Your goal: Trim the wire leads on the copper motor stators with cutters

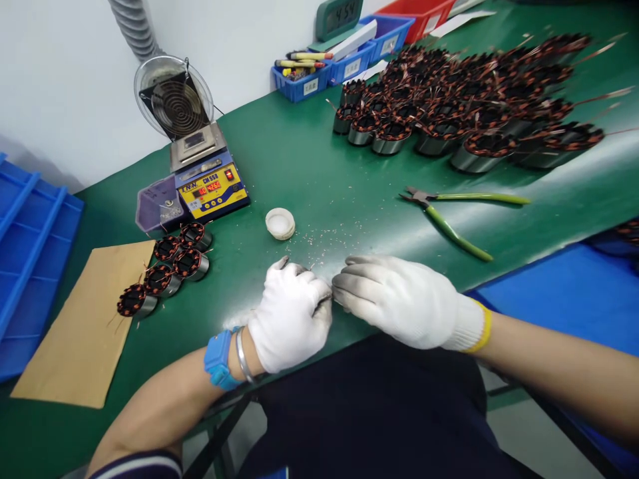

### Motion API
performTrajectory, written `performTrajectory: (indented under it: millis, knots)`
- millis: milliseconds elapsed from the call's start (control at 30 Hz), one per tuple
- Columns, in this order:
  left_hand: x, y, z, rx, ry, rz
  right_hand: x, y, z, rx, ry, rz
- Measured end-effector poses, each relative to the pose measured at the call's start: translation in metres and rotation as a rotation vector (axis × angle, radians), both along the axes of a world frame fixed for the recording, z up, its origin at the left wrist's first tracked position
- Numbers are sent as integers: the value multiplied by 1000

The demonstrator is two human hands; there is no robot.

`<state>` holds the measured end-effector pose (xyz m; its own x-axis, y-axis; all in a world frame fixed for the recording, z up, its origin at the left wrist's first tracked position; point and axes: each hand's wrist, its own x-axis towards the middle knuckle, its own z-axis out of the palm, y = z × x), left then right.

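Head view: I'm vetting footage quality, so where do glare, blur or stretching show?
Head view, near side: pale glare on the green tabletop by the left hand and beside the green-handled pliers; head view, far right: wound rings look soft and stretched sideways, probably wide-lens distortion; head view, top: the clock digits remain legible.

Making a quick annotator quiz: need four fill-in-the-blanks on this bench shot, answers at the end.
1. The left grip and the right grip are each covered by a white ____.
2. The cutters on the bench have ____ handles.
3. In the picture, the cutters lie to the ____ of the small white dish.
4. Exactly ____ wound coils are grouped by the brown sheet.

Missing words: glove; green; right; five.
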<state>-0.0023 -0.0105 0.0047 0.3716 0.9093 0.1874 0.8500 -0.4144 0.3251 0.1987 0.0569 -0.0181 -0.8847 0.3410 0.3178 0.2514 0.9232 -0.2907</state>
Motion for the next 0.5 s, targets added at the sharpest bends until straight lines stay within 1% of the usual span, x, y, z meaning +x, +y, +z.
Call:
performTrajectory:
  millis: [33, 67, 133, 167, 200, 233, 267, 300, 333, 400, 433, 467, 500]
  knots:
    - [0, 0, 0, -1, 0, 0, -2, -1, 0, -97, -1, -36]
    - [-1, 0, 0, -6, 2, 1, -5, -3, 1, -260, -3, -110]
    - [-1, 1, 1, -13, 6, -3, -12, -9, 3, -643, -11, -267]
    - [-1, 1, 1, -18, 10, -5, -15, -12, 4, -822, -17, -317]
    - [-1, 1, 2, -23, 16, -8, -17, -14, 4, -948, -29, -338]
    - [-1, 1, 2, -30, 23, -11, -17, -14, 4, -986, -42, -336]
    - [-1, 1, 3, -40, 29, -15, -15, -14, 4, -927, -44, -323]
    - [-1, 1, 3, -46, 34, -17, -13, -11, 4, -798, -36, -304]
    - [0, 1, 3, -45, 37, -19, -9, -8, 4, -605, -25, -262]
    - [0, 1, 3, -32, 34, -25, -2, -2, 5, -167, -3, -115]
    - [0, 1, 3, -23, 30, -25, 1, 1, 5, -20, -2, -37]
    - [0, 1, 2, -15, 27, -24, 1, 2, 6, 50, -11, 26]
    - [-1, 0, 1, -10, 23, -22, 1, 1, 6, 42, -20, 49]
